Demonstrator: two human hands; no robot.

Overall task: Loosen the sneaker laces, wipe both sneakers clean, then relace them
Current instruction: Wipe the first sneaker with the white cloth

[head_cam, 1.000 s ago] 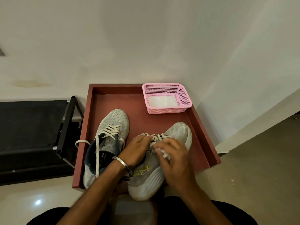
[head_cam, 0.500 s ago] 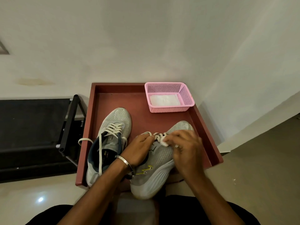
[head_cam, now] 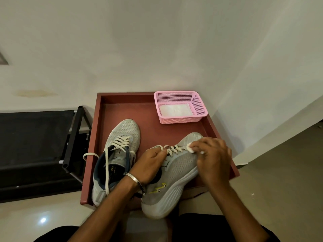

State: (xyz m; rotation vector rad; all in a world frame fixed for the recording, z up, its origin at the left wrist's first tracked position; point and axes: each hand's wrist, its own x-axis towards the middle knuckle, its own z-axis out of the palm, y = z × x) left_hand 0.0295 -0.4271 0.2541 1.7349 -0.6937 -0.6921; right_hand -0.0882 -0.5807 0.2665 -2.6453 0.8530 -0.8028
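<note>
Two grey mesh sneakers with cream laces lie on a reddish-brown tray [head_cam: 150, 109]. The left sneaker [head_cam: 120, 151] stands flat, its laces loose and one end hanging over the tray's left rim. The right sneaker [head_cam: 176, 173] is tilted, heel off the tray's front edge. My left hand [head_cam: 150, 163] grips the right sneaker at its collar and upper laces. My right hand [head_cam: 213, 158] holds a small white wipe [head_cam: 190, 148] pressed against that sneaker's toe side, near the lowest laces.
A pink mesh basket [head_cam: 199, 105] with white wipes inside sits in the tray's far right corner. A black metal-framed rack [head_cam: 73, 137] stands to the left. White walls close in behind and to the right. My dark-clothed knees are at the bottom.
My right hand has slid the wipe along the right sneaker from the lace area toward the toe. The left hand has kept its hold on the sneaker.
</note>
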